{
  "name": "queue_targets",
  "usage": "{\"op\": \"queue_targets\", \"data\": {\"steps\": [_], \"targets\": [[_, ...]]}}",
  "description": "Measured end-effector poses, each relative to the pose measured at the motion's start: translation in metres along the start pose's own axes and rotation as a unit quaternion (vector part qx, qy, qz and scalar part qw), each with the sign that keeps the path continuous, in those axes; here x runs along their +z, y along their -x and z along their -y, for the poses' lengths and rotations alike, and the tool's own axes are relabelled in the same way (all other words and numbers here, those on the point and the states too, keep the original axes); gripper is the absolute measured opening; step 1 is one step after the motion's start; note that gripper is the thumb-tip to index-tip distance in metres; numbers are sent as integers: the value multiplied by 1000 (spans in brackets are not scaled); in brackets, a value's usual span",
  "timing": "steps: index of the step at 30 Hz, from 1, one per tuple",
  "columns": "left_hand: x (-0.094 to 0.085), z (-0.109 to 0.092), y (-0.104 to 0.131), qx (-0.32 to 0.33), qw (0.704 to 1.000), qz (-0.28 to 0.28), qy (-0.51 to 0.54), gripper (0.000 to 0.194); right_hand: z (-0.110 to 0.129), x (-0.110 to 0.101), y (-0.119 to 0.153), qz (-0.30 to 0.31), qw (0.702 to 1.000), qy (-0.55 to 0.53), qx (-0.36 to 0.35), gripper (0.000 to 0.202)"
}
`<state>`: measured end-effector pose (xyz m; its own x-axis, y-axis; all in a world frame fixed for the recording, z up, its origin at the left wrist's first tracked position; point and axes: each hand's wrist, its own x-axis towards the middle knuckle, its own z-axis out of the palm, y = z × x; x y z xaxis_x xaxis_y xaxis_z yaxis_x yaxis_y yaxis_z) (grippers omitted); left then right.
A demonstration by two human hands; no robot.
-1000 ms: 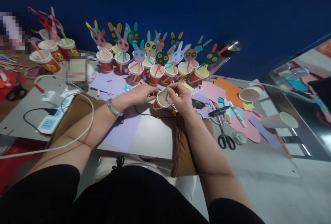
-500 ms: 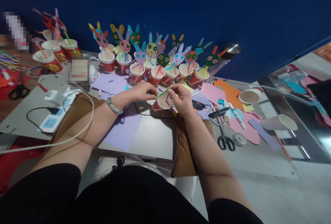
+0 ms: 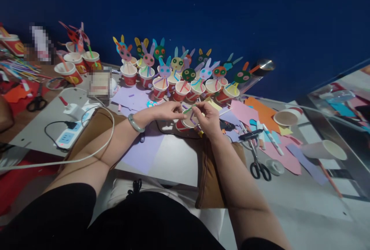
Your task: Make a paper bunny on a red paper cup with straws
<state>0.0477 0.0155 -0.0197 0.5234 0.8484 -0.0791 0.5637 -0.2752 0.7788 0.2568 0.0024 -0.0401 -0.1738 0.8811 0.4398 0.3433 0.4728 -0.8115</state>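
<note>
My left hand (image 3: 167,110) and my right hand (image 3: 208,116) meet over a red and white paper cup (image 3: 186,124) on the grey board. Both pinch a thin green paper strip (image 3: 188,109) above the cup's mouth. A purple strip hangs by my right fingers, partly hidden. A green bangle (image 3: 135,123) sits on my left wrist. Just behind the cup stands a row of finished cups with paper rabbit heads (image 3: 185,76).
Scissors (image 3: 258,163) and markers (image 3: 271,139) lie on coloured paper sheets (image 3: 254,113) at right, with empty paper cups (image 3: 323,150). A power strip (image 3: 68,136) and white cable (image 3: 95,151) lie at left, near more cups (image 3: 69,71) and another pair of scissors (image 3: 36,103).
The camera has tilted, so everything sits lower and further right in view. My hands stay on the cup and have drawn the green strip closer over its mouth.
</note>
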Motion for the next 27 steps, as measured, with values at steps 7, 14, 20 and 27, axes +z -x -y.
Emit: {"op": "queue_targets", "data": {"steps": [7,14,20,27], "targets": [[6,2,0,-16,998,0,60,25,3,2,1,13,1000,-13,0,23],[6,5,-1,-2,991,-2,132,24,4,1,2,28,999,19,-17,16],[-3,-2,6,30,996,42,71,48,3,3,3,46,998,20,-33,17],[-2,3,3,8,998,20,64,32,2,3,5,42,996,40,-74,12]]}}
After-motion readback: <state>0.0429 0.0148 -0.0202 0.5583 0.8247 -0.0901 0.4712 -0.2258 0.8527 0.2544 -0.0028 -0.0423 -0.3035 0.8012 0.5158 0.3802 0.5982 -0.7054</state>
